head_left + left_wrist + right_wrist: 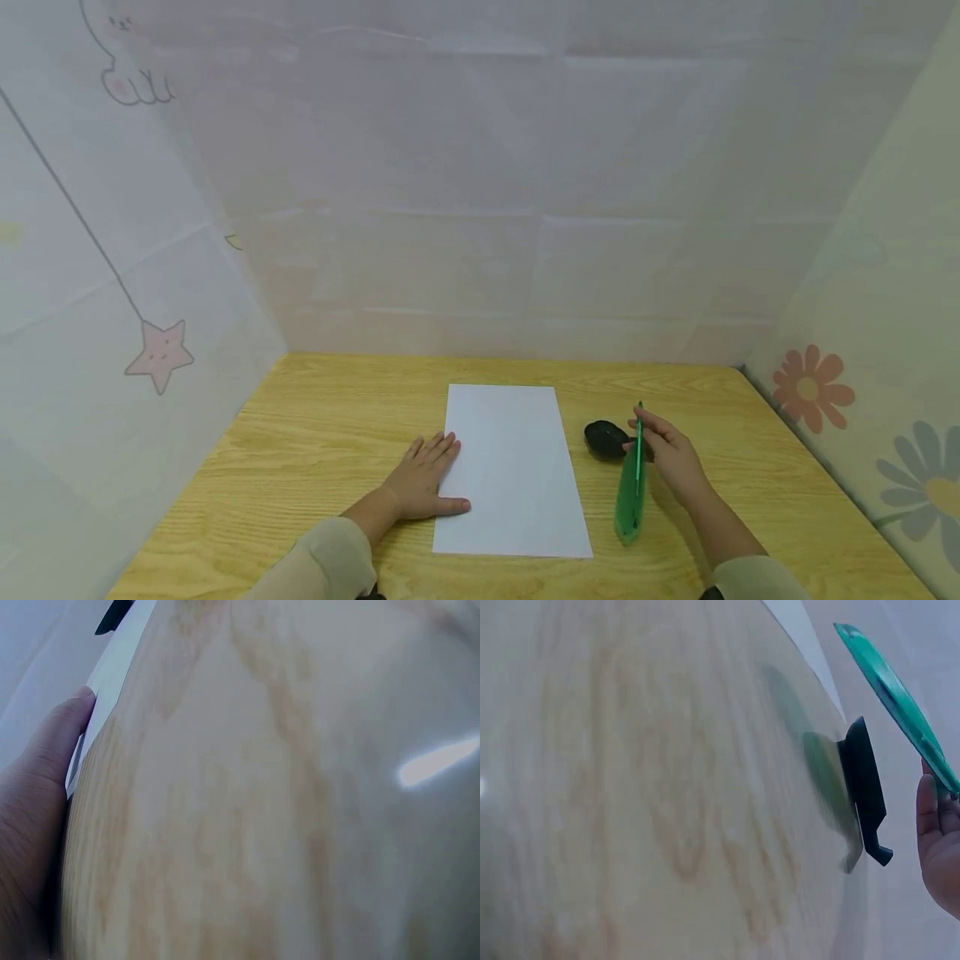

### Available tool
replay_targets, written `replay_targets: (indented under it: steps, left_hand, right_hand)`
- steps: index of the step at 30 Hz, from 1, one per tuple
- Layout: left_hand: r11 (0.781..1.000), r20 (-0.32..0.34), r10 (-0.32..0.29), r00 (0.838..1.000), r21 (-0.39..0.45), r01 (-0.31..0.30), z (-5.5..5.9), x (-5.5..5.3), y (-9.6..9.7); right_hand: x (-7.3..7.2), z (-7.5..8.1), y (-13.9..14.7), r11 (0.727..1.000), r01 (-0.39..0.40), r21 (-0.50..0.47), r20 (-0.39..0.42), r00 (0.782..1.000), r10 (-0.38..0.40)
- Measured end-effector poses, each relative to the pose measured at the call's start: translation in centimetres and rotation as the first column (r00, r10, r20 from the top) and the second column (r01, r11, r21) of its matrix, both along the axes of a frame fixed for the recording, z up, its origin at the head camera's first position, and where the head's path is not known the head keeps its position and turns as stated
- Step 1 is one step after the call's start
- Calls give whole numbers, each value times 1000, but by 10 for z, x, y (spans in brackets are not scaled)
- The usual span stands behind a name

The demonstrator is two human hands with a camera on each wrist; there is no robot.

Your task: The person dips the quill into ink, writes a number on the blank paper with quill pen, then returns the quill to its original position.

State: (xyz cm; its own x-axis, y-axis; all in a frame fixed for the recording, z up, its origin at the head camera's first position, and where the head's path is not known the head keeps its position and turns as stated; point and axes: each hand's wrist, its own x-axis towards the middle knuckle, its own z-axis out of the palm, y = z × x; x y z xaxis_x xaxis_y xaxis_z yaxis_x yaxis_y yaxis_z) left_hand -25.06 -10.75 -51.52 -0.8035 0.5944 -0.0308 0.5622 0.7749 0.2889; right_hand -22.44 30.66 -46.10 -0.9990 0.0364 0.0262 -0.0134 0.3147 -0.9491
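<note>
A white sheet of paper [510, 475] lies on the wooden table. My left hand [423, 482] rests flat on its left edge, fingers straight and thumb spread over the paper; only the thumb side of this hand [34, 795] shows in the left wrist view. On the right, my right hand [671, 454] pinches the far end of a long, narrow green blade-shaped thing [628, 504], which is glossy in the right wrist view [892, 694] and held above the table. Its exact kind is unclear. Beside these fingers sits a small black dish with a stubby handle [604, 439], partly behind the hand.
The light wooden table [337, 417] ends at a pale cloth backdrop [450, 250] behind. Printed cloth walls stand at both sides, with a pink star [161, 354] on the left and flowers [812, 389] on the right.
</note>
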Motion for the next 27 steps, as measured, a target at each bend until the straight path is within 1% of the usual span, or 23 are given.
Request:
replay_targets:
  steps: [2, 6, 11, 15, 19, 21, 23, 25, 27]
  left_hand:
    - [1000, -4, 7, 1000, -7, -7, -3, -1, 0]
    - [1000, -7, 12, 1000, -14, -12, -5, -2, 0]
    - [1000, -3, 13, 1000, -19, -14, -6, -2, 0]
    - [1000, 3, 16, 1000, -22, -16, -6, -2, 0]
    - [1000, 5, 16, 1000, -18, -16, -6, -2, 0]
    - [1000, 3, 15, 1000, -16, -15, -6, -2, 0]
    - [1000, -3, 14, 1000, -17, -14, -6, -2, 0]
    - [1000, -7, 13, 1000, -20, -13, -7, -3, 0]
    - [1000, -11, 14, 1000, -25, -15, -7, -3, 0]
  right_hand:
    - [0, 2, -1, 1000, 8, -26, -7, 1000, -8]
    - [-1, 5, -2, 999, 29, -41, -5, 1000, -29]
    - [-2, 5, -3, 998, 29, -60, -26, 999, -30]
    - [-3, 4, -4, 996, 42, -85, -48, 998, -47]
    - [-3, 8, -6, 989, 75, -124, -26, 997, -79]
    - [-2, 10, -6, 990, 90, -110, -14, 996, -92]
    - [-2, 12, -6, 994, 93, -60, -18, 995, -95]
    - [-3, 11, -5, 995, 93, -23, -25, 995, -94]
    - [-4, 10, -4, 996, 93, -10, -22, 995, -93]
